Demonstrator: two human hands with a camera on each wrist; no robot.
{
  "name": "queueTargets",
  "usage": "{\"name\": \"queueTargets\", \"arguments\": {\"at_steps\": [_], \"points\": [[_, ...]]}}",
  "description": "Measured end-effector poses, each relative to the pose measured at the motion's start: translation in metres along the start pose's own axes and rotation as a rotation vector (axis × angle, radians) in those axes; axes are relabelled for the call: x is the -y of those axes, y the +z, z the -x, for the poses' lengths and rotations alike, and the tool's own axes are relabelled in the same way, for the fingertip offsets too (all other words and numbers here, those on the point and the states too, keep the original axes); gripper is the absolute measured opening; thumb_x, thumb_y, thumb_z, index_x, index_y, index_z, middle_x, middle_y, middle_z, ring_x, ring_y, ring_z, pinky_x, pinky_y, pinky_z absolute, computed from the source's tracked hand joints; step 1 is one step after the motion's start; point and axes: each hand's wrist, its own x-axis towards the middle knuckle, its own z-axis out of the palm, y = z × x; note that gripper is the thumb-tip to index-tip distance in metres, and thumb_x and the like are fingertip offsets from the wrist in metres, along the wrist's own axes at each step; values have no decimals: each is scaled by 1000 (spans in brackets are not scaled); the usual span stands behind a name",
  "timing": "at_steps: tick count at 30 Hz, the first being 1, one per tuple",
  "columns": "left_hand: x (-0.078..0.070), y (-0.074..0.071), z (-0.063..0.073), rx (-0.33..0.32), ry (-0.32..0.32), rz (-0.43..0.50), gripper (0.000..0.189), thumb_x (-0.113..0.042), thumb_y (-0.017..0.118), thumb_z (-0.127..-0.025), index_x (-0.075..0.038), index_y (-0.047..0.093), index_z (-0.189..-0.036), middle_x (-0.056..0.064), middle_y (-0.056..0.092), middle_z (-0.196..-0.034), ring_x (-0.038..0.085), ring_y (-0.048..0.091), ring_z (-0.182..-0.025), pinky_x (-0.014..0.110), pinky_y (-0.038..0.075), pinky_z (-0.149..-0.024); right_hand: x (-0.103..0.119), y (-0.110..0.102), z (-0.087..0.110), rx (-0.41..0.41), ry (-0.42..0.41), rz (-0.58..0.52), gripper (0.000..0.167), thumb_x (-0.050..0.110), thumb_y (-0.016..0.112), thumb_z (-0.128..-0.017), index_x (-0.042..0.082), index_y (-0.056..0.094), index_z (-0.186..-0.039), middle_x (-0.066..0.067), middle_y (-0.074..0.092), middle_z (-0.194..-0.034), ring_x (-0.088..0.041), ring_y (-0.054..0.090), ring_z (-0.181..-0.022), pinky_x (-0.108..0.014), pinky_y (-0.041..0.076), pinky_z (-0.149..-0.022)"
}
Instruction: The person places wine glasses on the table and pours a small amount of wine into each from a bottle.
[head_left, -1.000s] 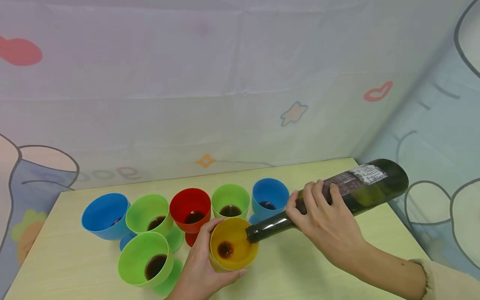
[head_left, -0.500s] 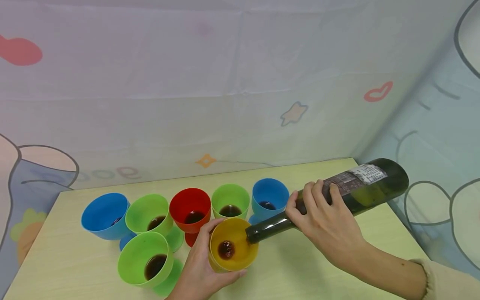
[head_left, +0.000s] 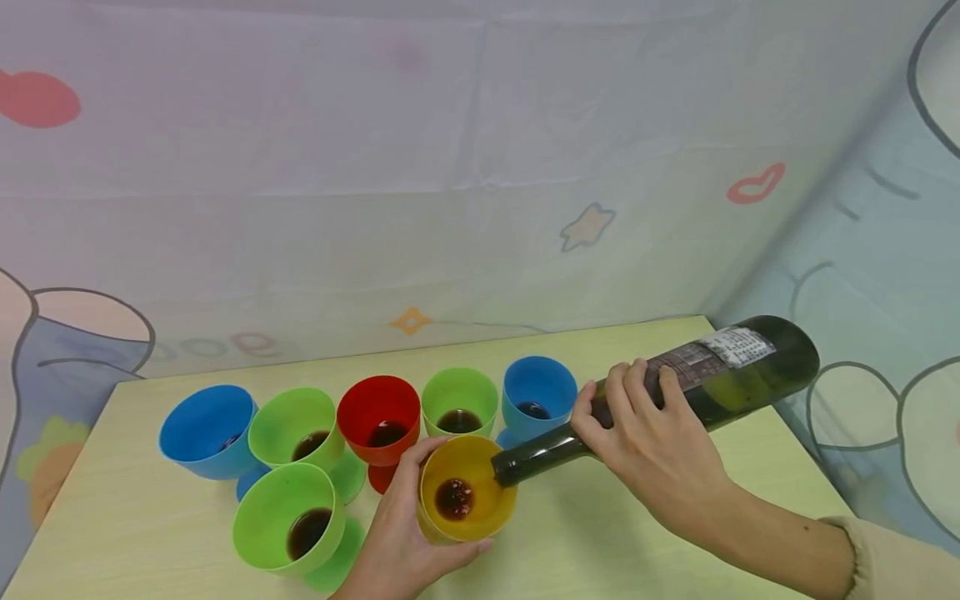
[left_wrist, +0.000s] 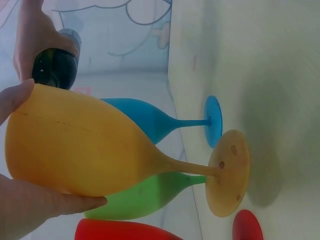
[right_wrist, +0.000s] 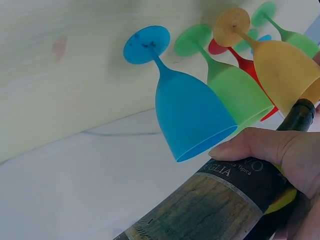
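My left hand (head_left: 412, 521) grips the bowl of a yellow goblet (left_wrist: 75, 142), thumb on one side and fingers on the other. A small pool of dark liquid (head_left: 454, 498) lies in the bottom of its bowl. In my right hand (head_left: 656, 454) is a dark green wine bottle (head_left: 757, 375), held round the neck and shoulder and tilted down to the left. The bottle's mouth sits just inside the goblet's right rim. From the right wrist, the printed label (right_wrist: 210, 205) and my thumb along the shoulder show.
Behind the yellow goblet stand a red goblet (head_left: 380, 419), a green goblet (head_left: 461, 400) and a blue goblet (head_left: 540, 396). Farther left are another blue goblet (head_left: 206, 429) and two green ones, all holding dark liquid. A printed cloth (head_left: 450, 167) hangs behind the pale table (head_left: 600, 533).
The dark pool inside the yellow goblet has grown slightly, and its surface glints differently. Both hands, the goblet and the bottle keep nearly the same positions.
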Motion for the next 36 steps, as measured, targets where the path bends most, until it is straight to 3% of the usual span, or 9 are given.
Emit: {"name": "queueTargets", "arguments": {"at_steps": [20,36], "points": [[0,1,0,5,-1,6,87,-23,85,-61,-20,32,-131,-3,45,-124,22,41,-115,56,34,-94,1,-1,0,29,-8,46,78,17,90,-45,2,44,-106,-32,52,-96,-43,51,-89,-53,46,-75],[3,2,-2,13,-20,9,87,-24,84,-63,-19,31,-131,-2,44,-125,23,40,-116,58,33,-95,0,0,1,13,-13,15,73,11,89,-49,0,44,-106,-35,51,-97,-45,50,-90,-55,45,-74]]}}
